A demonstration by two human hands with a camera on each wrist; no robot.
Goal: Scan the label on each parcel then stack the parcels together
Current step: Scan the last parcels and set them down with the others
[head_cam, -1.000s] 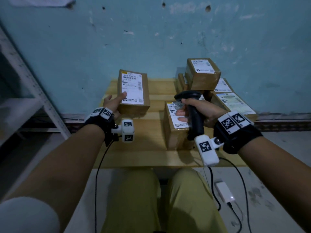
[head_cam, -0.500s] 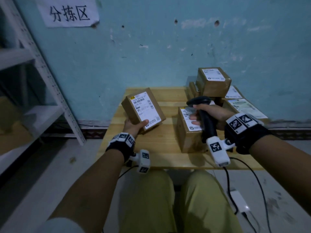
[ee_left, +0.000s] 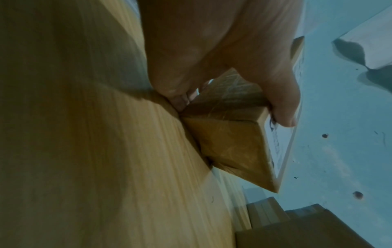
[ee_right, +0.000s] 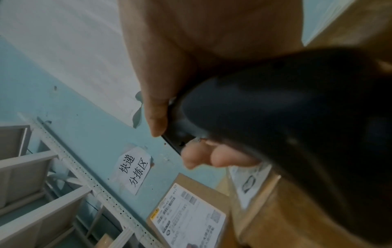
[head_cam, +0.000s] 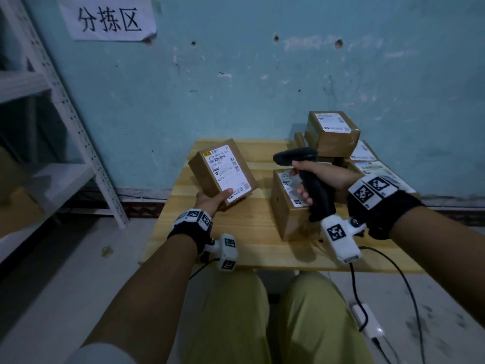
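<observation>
the left hand (head_cam: 210, 202) holds a brown parcel (head_cam: 221, 173) lifted and tilted above the left part of the wooden bench (head_cam: 252, 232), its grip clamped on the near corner, thumb on the white label (head_cam: 227, 170), which faces up toward the camera. the right hand (head_cam: 322, 179) has its grip wrapped round the handle of a black scanner (head_cam: 312, 185), whose head points left toward the held parcel. just beneath that hand a second parcel (head_cam: 291, 214) stands on the bench. farther back on the right, against the blue wall (head_cam: 236, 88), more parcels are stacked (head_cam: 332, 134). a paper sign (head_cam: 109, 18) hangs on the wall beside a metal shelf (head_cam: 65, 101).
</observation>
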